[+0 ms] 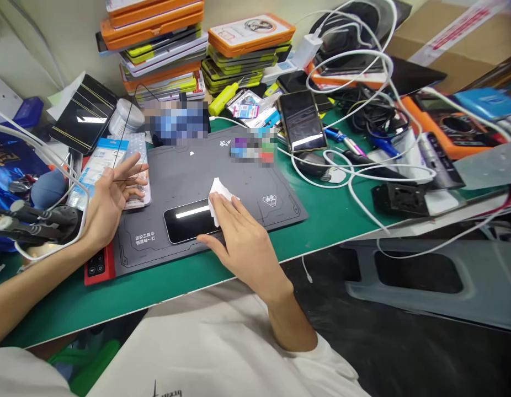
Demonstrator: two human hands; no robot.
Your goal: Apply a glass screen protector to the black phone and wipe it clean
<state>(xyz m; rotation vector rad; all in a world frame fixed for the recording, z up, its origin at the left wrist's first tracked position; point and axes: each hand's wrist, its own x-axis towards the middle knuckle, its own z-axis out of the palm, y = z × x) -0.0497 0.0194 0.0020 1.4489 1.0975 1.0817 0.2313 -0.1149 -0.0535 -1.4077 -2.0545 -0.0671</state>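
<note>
One phone [187, 221] lay face up on the grey mat [173, 176], near the mat's front edge, the right end of its screen hidden beneath one white cloth [217, 185] and my right fingers [227, 212]. Those were nearly straight and close together over the cloth, holding it against the glass, with the thumb out by the phone's near edge. My left fingers [131, 164] were spread wide, raised beside a blue-and-white packet [94, 168]; I could not make out anything held in them.

I judged the step in hand to be wiping the screen; the next move seemed to call for light, even pressure without sliding the phone.

On the green counter [321, 220] I also counted one second phone [302, 118], one yellow screwdriver [223, 99], one orange multimeter [450, 129], one blue bulb [48, 189] and two stacks of cases, a left stack [164, 55] and a right stack [247, 60], their cases too jumbled to number.
</note>
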